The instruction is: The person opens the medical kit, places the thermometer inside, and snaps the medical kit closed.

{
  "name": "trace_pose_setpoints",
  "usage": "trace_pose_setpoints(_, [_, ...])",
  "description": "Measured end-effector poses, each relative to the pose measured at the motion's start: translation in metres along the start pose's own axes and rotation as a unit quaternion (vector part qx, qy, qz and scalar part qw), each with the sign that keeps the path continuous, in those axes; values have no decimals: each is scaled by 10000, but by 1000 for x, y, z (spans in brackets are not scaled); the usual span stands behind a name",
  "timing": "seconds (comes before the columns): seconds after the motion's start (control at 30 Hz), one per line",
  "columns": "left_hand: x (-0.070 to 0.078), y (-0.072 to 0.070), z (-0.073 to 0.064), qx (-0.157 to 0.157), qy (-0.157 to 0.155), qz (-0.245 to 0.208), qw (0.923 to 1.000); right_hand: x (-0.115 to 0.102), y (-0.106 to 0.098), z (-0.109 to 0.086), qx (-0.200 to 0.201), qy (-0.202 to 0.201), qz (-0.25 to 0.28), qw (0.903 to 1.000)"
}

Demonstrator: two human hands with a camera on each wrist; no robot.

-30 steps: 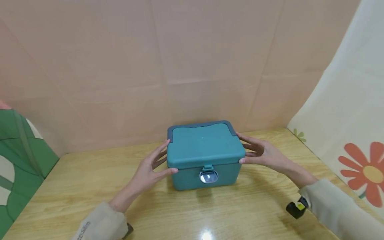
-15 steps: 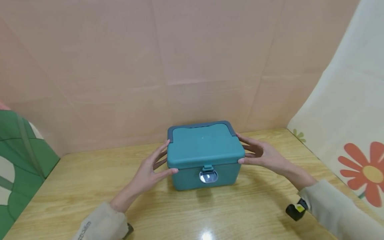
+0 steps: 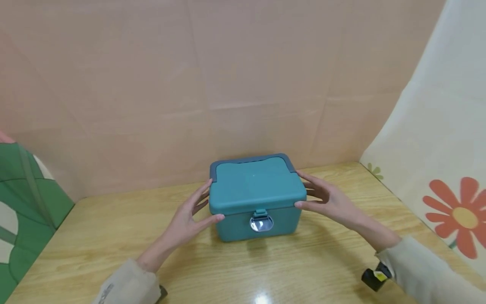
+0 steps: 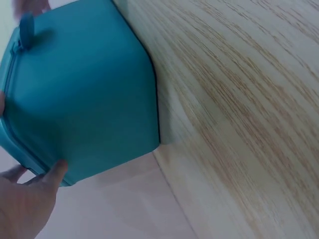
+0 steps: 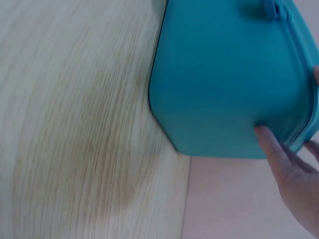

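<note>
A teal storage box (image 3: 250, 190) with a blue-grey handle (image 3: 286, 162) folded flat round its closed lid rests on the table. A clear latch (image 3: 261, 223) hangs at the middle of its front. My left hand (image 3: 186, 221) grips the box's left side, thumb at the front corner below the lid, fingers along the side. From the right, my right hand (image 3: 332, 202) holds the opposite side the same way, its thumb near the front right corner. Both wrist views show fingertips against the box wall, close under the lid's rim.
The wood-grain table (image 3: 243, 270) runs to a beige cloth backdrop (image 3: 243, 84) close behind the box. A white cloth with a red flower (image 3: 465, 217) hangs at the right, a green patterned cloth (image 3: 30, 202) at the left.
The whole head view has shifted slightly, so the box and surroundings sit a little further left. Both hands stay on the box's sides; the right thumb has slid slightly inward along the front.
</note>
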State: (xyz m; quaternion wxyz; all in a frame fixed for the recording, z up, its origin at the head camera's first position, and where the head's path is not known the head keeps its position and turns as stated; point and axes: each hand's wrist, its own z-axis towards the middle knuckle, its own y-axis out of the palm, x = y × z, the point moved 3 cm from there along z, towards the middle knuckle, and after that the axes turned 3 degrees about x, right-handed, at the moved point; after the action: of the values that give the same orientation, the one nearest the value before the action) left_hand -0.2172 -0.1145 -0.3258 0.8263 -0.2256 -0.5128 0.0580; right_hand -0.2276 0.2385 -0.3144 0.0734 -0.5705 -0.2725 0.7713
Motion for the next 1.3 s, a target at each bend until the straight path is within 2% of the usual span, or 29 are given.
trace_pose_setpoints(0.13, [2, -1, -2, 226, 146, 638, 9976, -4, 4, -1, 27, -75, 23, 10000])
trace_pose_setpoints(0.3, [8, 1, -5, 559, 217, 1333, 9893, -9, 6, -2, 0, -113, -28, 9999])
trace_pose_setpoints(0.37, [11, 2, -6, 752, 423, 1512, 9847, -11, 7, -2, 6, -168, -25, 9999])
trace_pose_setpoints(0.43, [16, 4, -7, 973, 839, 1632, 9782, -12, 8, 0, 25, -229, -22, 9997])
trace_pose_setpoints(0.53, [23, 6, -7, 1327, 1650, 1845, 9598, -14, 10, 1, 74, -323, -50, 9994])
trace_pose_setpoints(0.63, [30, 10, -8, 1569, 2332, 2065, 9372, -14, 11, 1, 118, -346, -86, 9993])
trace_pose_setpoints(0.8, [42, 20, -10, 1592, 3138, 2397, 9048, -13, 11, 2, 144, -343, -92, 9993])
trace_pose_setpoints(0.97, [49, 29, -11, 1596, 3696, 2819, 8709, -13, 11, 2, 171, -361, -112, 9991])
trace_pose_setpoints(1.1, [52, 37, -10, 1623, 4052, 3004, 8481, -14, 11, 1, 194, -339, -114, 9992])
trace_pose_setpoints(1.2, [54, 44, -10, 1521, 4302, 3177, 8312, -15, 11, 1, 219, -305, -112, 9992])
trace_pose_setpoints(1.3, [55, 53, -9, 1366, 4520, 3492, 8094, -15, 10, 1, 266, -271, -147, 9992])
